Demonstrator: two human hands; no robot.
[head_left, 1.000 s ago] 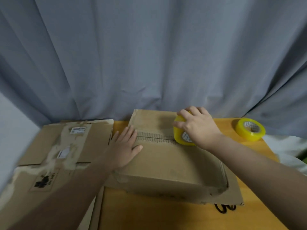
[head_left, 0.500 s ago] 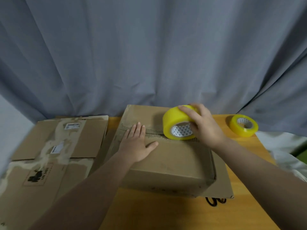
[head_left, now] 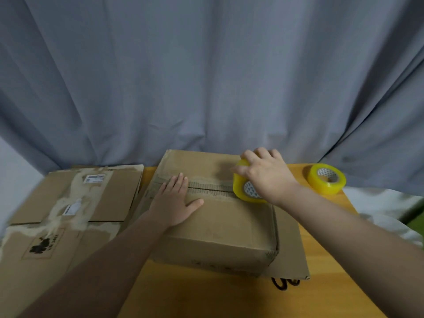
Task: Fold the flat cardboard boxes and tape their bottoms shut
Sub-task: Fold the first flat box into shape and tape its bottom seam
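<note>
Head view, 1 frame.

Box (head_left: 218, 226): set up, standing at table (head_left: 206, 294) centre with its closed flaps facing up. Seam (head_left: 211, 190) between the flaps is seen running L-R across the top, with ragged, pale edges. Whether tape is laid over the seam cannot be told.

L hand (head_left: 174, 203): laid flat, palm down, on the box top at the L end of the seam. Fingers are straight and together, thumb spread to the R. Nothing is held.

R hand (head_left: 266, 177): fingers curled over the top of the tape roll (head_left: 237, 188). The roll is yellow, held on edge, touching the box top at the R end of the seam. Its patterned core is turned toward the camera.

2nd roll (head_left: 327, 179): yellow, lying on the table's far R corner, well apart from the box, untouched.

Flat boxes (head_left: 68, 203): lying L of the box, just beside it. White labels, pale torn patches and a black print mark are noted on them.

Flap (head_left: 291, 249): cardboard showing at the box's R side, flat on the table. Whether it is part of the box cannot be told.

Scissors (head_left: 285, 283): only black handle loops are seen, at the flap's near edge.

Curtain (head_left: 206, 76): grey, hung behind the table, across the whole bkgd.
</note>
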